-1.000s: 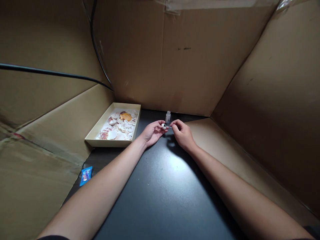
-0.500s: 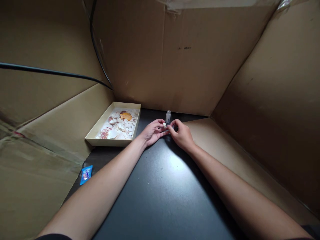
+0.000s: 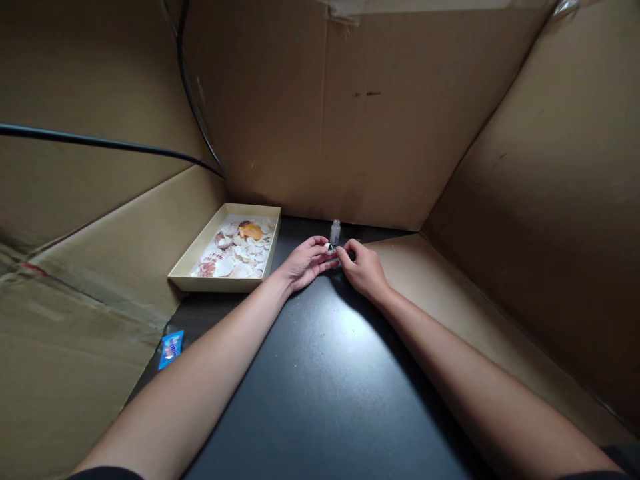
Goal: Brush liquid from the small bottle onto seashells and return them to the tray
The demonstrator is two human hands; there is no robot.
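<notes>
My left hand [image 3: 304, 263] pinches a small white shell [image 3: 328, 248] between thumb and fingertips, just above the black tabletop [image 3: 320, 373]. My right hand [image 3: 364, 267] is closed in a pinch right against the shell, its fingertips holding something thin that I cannot make out. A small clear bottle [image 3: 335, 231] stands upright directly behind both hands. The two hands touch at the fingertips in front of the bottle.
A shallow cream box [image 3: 200, 263] with several shells lies to the left of my hands. A blue wrapper [image 3: 171, 348] lies at the table's left edge. Cardboard walls [image 3: 350, 120] enclose the table on three sides, and a black cable [image 3: 100, 143] runs along the left wall.
My right hand has moved left and closed up against the shell in my left hand. The gap between the two hands is gone. The bottle and box have not moved.
</notes>
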